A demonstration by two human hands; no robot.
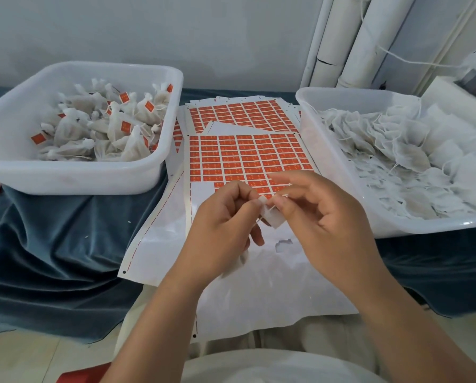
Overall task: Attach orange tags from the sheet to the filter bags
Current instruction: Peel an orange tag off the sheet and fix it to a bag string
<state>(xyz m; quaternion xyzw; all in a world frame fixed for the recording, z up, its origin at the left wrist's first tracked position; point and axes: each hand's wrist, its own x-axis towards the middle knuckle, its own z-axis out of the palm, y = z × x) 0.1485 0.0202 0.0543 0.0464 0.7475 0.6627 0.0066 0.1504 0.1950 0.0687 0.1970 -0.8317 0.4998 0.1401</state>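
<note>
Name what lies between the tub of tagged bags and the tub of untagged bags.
Overlapping sheets of orange tags lie there on the blue cloth, in the head view.

We see orange tags (248, 158) in neat rows, with white lines between them, on the white sheet (259, 286). Left of the sheet, a white tub (98, 178) holds white bags (120, 134) dotted with orange. Right of the sheet are plain white bags (414, 161). Under the sheet is a dark blue cloth (51, 244).

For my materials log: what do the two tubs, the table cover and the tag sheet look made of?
Left tub and right tub: likely plastic, white, semi-gloss, with moulded rounded rims.
Table cover: probably velvet-like fabric, teal, soft sheen on draped folds.
Tag sheet: paper labels on glossy backing, apparently, where tags are gone.
</note>
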